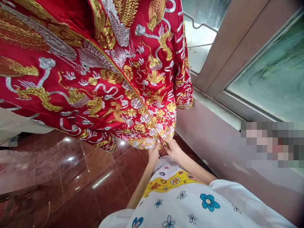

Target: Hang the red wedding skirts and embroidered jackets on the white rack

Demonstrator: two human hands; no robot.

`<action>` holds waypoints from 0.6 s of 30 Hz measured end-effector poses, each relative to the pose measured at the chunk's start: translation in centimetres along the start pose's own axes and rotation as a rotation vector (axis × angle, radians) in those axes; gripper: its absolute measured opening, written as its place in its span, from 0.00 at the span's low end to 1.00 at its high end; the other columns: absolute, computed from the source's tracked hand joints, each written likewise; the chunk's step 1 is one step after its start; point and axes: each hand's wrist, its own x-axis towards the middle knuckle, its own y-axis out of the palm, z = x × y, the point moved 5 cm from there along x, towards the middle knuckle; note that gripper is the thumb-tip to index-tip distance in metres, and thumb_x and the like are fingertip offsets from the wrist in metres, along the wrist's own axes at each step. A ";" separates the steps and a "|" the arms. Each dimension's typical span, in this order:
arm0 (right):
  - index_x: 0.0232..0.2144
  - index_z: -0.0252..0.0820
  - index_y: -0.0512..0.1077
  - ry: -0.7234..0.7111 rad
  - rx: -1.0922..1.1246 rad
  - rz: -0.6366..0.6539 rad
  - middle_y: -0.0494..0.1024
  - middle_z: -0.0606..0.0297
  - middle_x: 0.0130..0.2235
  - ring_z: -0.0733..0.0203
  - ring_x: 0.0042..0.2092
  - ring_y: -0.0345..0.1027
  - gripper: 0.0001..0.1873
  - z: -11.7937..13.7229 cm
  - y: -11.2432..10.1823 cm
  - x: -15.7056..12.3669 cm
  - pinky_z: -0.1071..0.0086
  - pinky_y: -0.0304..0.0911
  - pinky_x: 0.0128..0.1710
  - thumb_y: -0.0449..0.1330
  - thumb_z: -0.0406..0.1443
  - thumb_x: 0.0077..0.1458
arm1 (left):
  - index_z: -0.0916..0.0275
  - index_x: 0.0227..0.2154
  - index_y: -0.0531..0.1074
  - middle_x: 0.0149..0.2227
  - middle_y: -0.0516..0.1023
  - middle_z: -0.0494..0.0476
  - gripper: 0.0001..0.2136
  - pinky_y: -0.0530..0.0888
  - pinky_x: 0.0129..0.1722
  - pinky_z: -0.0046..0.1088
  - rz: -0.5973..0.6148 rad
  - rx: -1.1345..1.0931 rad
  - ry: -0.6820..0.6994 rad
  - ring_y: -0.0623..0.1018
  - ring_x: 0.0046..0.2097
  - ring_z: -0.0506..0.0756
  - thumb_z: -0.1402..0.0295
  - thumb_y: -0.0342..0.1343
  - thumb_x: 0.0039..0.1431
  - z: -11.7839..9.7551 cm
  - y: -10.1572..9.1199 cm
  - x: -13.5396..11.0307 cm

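A red jacket [133, 72] with dense gold and silver embroidery of birds, dragons and clouds hangs in front of me. Its front edges meet along a gold-trimmed line that runs down to the hem. At the bottom of that line, my left hand [154, 151] pinches the hem from the left side. Close beside it, my right hand [171, 148] grips the lower front edge, thumb and fingers pressed together on the cloth. Both sleeves hang loose at the sides. Whatever holds the jacket up is out of view.
To the right is a wall [209, 139] with a sill and framed glass windows [268, 69]. A bent metal rod [204, 25] sticks out by the nearer window. The floor [78, 167] has glossy red-brown tiles. A blurred patch covers part of the right side.
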 end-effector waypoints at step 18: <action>0.14 0.37 0.70 -0.200 -0.646 0.079 0.66 0.71 0.14 0.73 0.18 0.53 0.10 0.9 -0.4 1.3 0.77 0.46 0.18 0.66 0.37 0.35 | 0.60 0.45 0.69 0.48 0.74 0.58 0.23 0.62 0.58 0.35 -0.031 -0.064 -0.107 0.71 0.54 0.55 0.72 0.64 0.44 0.6 -1.2 1.0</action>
